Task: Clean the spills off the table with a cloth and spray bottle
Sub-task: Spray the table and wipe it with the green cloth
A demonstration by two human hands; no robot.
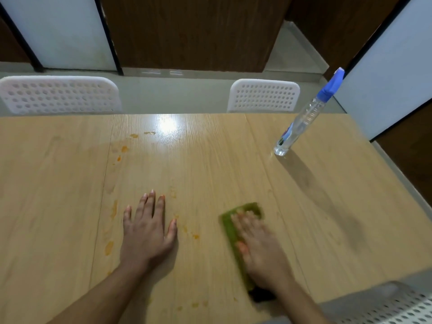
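On the light wooden table (315, 206) a green cloth (230, 228) lies flat under my right hand (259, 246), which presses on it with straight fingers; hand and cloth are motion-blurred. My left hand (147, 230) rests flat on the bare table to the cloth's left, fingers spread. Orange spills (113, 211) dot the table left of and around my left hand, with more orange spots (125, 148) farther back and some orange drops (195, 304) near the front edge. A clear spray bottle (301, 122) with a blue head stands at the back right.
Two white perforated chairs stand behind the table's far edge, the left chair (58, 94) and the right chair (264, 95). A third perforated chair (397, 307) shows at the bottom right corner. The table's right edge runs diagonally past the bottle.
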